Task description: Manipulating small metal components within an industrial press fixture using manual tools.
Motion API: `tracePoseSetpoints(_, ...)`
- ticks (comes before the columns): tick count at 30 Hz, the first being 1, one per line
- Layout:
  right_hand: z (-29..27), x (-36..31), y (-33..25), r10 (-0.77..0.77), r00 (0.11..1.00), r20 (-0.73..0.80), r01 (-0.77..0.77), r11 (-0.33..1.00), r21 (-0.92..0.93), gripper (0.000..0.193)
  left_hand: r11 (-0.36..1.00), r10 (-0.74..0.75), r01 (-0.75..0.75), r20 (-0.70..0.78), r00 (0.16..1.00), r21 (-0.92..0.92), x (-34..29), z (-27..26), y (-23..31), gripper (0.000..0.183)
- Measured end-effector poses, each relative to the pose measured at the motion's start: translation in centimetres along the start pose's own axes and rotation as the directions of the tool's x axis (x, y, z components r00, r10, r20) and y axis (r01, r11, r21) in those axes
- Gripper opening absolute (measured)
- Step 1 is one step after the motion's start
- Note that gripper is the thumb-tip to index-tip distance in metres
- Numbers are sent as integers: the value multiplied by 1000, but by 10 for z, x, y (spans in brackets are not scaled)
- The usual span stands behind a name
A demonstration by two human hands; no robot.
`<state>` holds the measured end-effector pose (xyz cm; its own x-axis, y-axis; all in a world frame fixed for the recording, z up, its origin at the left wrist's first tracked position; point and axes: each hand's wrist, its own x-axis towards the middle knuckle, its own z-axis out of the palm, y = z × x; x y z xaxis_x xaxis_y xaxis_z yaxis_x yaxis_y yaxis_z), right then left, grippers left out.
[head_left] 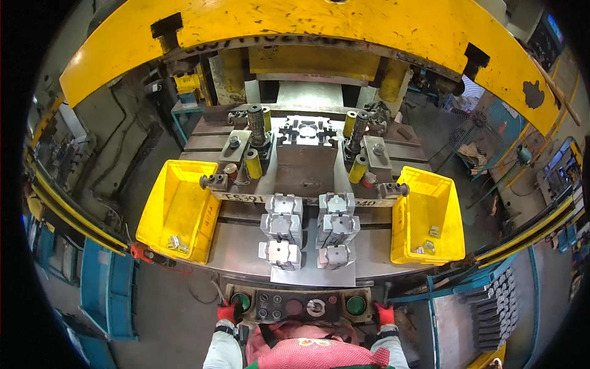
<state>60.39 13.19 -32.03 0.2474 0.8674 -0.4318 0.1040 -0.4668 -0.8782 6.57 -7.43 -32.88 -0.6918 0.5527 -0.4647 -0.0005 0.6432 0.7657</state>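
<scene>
My left hand point(226, 312), in a red glove, rests at the left end of a dark control panel point(295, 305), beside its green round button point(241, 301). At the panel's right end my right hand point(385, 315), also red-gloved, lies next to the other green button point(356, 304). Neither hand holds anything loose. Just beyond the panel, on the press table point(239, 246), stand two columns of grey metal parts point(281, 230) point(337, 229). Further back sits the die point(307, 132) with its guide posts under the big yellow press frame point(319, 27).
A yellow bin point(178, 209) with a few small metal pieces stands left of the table, and another yellow bin point(428, 215) stands right. Blue racks point(107, 289) lie at lower left. A tray of dark parts point(495, 307) sits at lower right.
</scene>
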Motion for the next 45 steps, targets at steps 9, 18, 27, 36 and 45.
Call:
tracePoseSetpoints(9, 46, 23, 11, 43, 997, 71, 15, 743, -670, 86, 918, -247, 299, -216, 945, 261, 21, 9, 16, 107)
tracePoseSetpoints(18, 51, 13, -6, 1, 999, 52, 36, 702, -711, 79, 936, -201, 265, -266, 943, 230, 11, 3, 33, 112)
tracePoseSetpoints(27, 46, 28, 19, 23, 1000, 11, -11, 755, -656, 76, 964, -230, 257, -277, 933, 66, 15, 13, 38, 111)
tracePoseSetpoints(36, 46, 18, 3, 7, 1000, -1, -6, 770, -638, 80, 965, -236, 203, -210, 949, -166, 24, 15, 27, 87)
tracePoseSetpoints(45, -36, 21, -7, -41, 997, -69, 3, 879, -477, 36, 778, -509, 271, -315, 801, -567, -77, -13, 105, 20)
